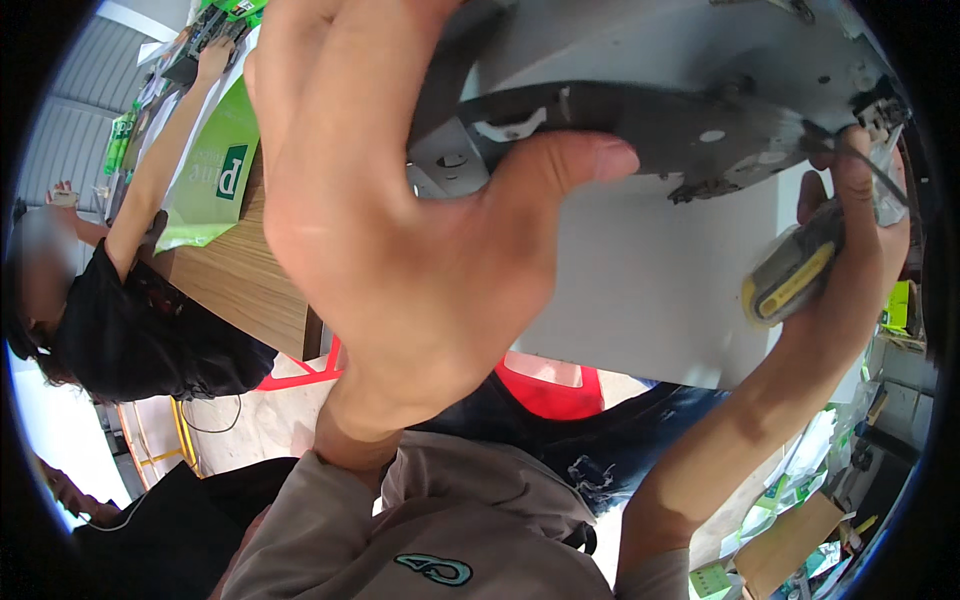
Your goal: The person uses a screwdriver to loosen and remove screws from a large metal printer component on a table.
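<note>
My left hand (405,225) looms large in the foreground, thumb stretched wide from the fingers, over a curved dark panel (660,130) of a grey metal-and-plastic machine housing (620,60). Its fingertips run out of view at the top, so I cannot tell what they touch. At the far right, my right hand (858,195) is closed at the housing's edge, beside a thin dark strip or cable (885,180). A grey tool handle with yellow trim (790,285) sticks out below its fingers; the tool's working end is hidden. A white panel (640,290) stands below the housing.
A wooden table (245,270) with a green-and-white bag (205,185) is at the left, where a person in black (150,325) reaches forward. A red plastic stool (550,385) shows below. Cardboard (790,545) and clutter lie at the lower right.
</note>
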